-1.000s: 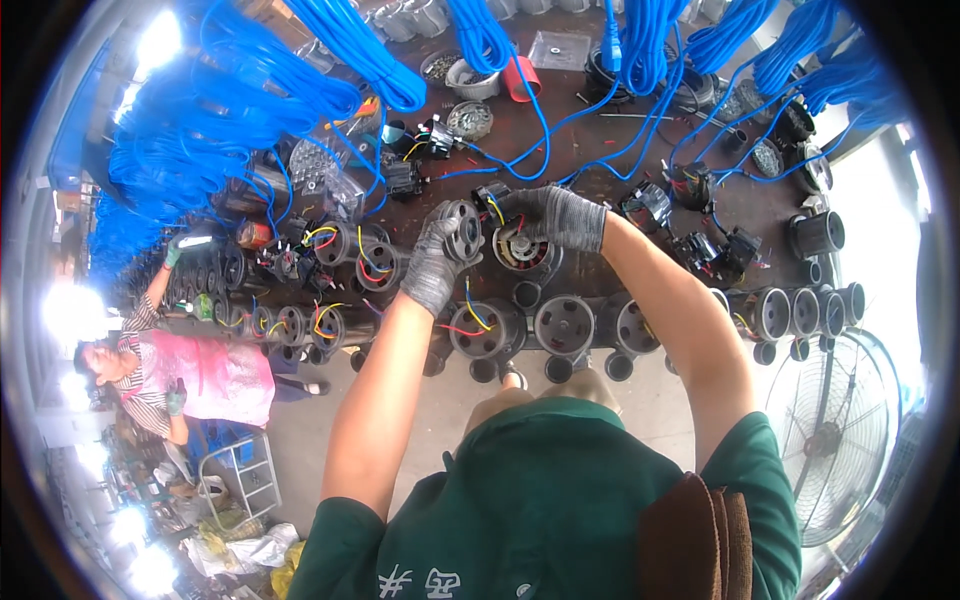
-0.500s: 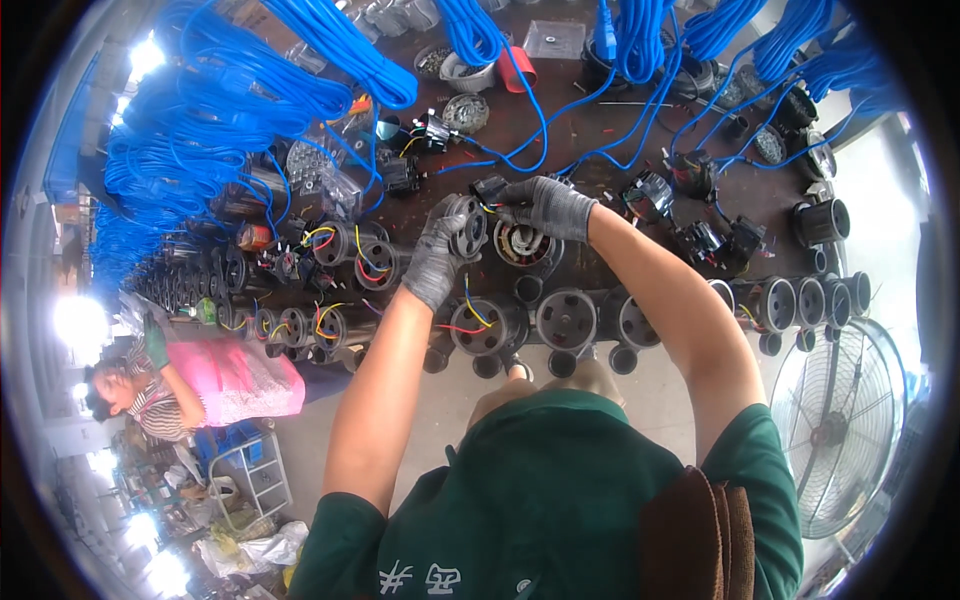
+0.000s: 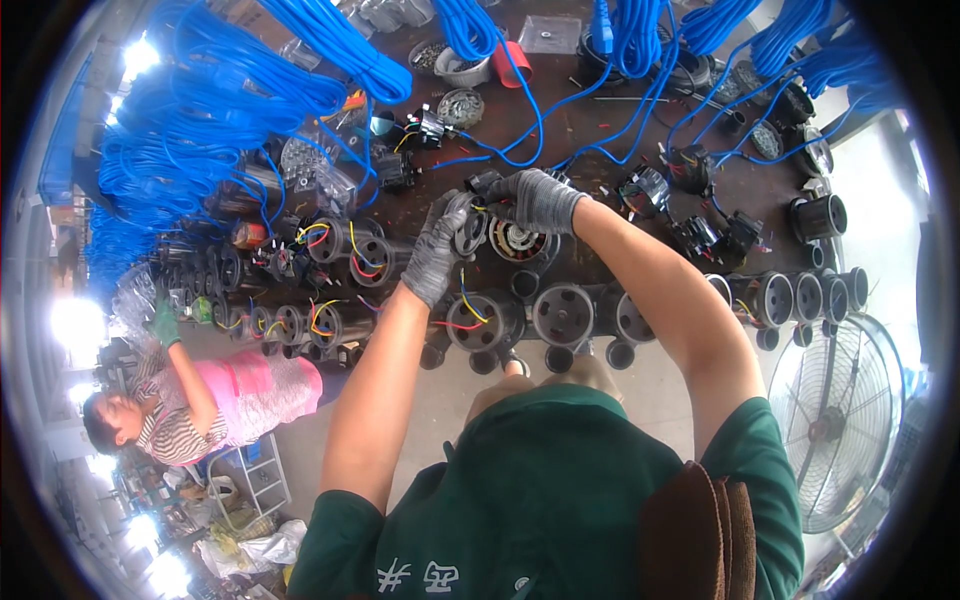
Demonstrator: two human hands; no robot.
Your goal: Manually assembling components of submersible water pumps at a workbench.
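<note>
A motor housing [image 3: 480, 232], dark and round with coloured wires [image 3: 468, 300] trailing, sits at the workbench's [image 3: 600, 120] near edge between our two gloved hands. Our left hand [image 3: 438, 250] wraps its rim; our right hand [image 3: 535, 200] closes over the top. It looks heavy and rigid, best gripped by the casing, not the wires. Blue cables [image 3: 230, 120] hang beyond; a fan [image 3: 835, 420] stands right.
</note>
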